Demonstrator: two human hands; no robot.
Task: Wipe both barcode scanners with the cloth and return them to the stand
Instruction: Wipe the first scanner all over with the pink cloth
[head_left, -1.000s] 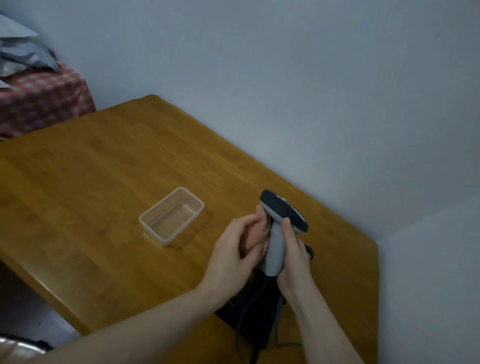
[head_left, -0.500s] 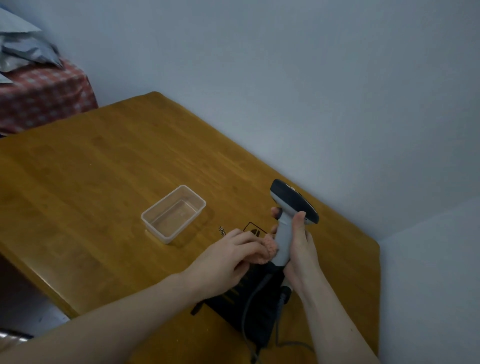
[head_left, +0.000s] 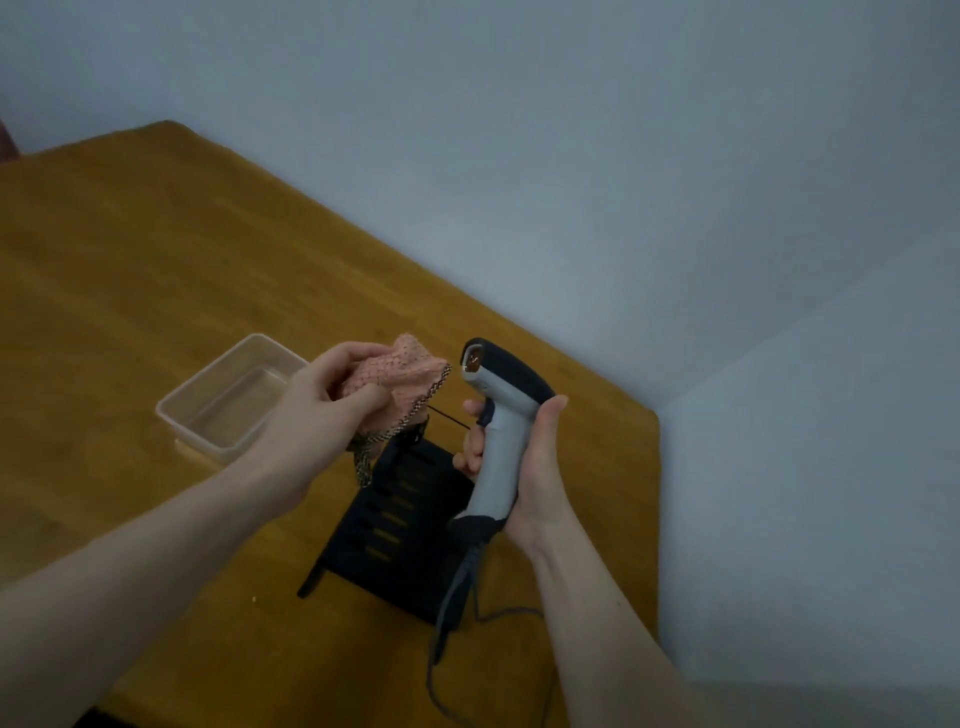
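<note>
Nearest to us, a grey cable (head_left: 452, 597) trails down from the butt of the barcode scanner (head_left: 498, 431), so we expect it to tug if we swing the tool far. Our right hand (head_left: 524, 467) is wrapped firmly around the pale grip, thumb up the far side and fingers by the trigger, holding the scanner upright with its window facing toward our left hand. It looks like rigid moulded plastic, light enough for one hand and smooth, so the narrow grip is the sound place to hold it; the glossy window is the part we would treat gently.

Just below and between the hands, the black slotted stand (head_left: 400, 514) sits on the worktop (head_left: 156, 260), empty as far as we can see; we see no second scanner.

Our left hand (head_left: 322, 410) is closed on the pink cloth (head_left: 405, 382), bunched and limp, its dark edge hanging loose, just apart from the scanner's head.

Beyond the left hand lies a clear plastic tub (head_left: 228, 395).
</note>
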